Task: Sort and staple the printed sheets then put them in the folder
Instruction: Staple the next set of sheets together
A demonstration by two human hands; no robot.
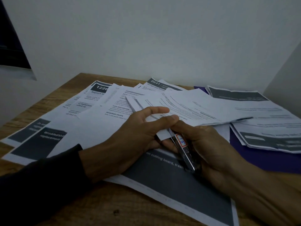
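Printed sheets lie fanned over a wooden table (101,207). My left hand (130,136) pinches the near corner of a small stack of sheets (195,108) between thumb and fingers. My right hand (210,144) grips a silver stapler (184,147) with a red-and-blue sticker, its jaws set around that same corner. A purple folder (254,159) lies open at the right, partly under more sheets.
A large sheet with a dark banner (171,181) lies under both hands near the table's front edge. Sheets headed 1226 (101,89) and 2641 (155,82) lie at the back. A second pile (268,131) rests on the folder. A white wall stands close behind.
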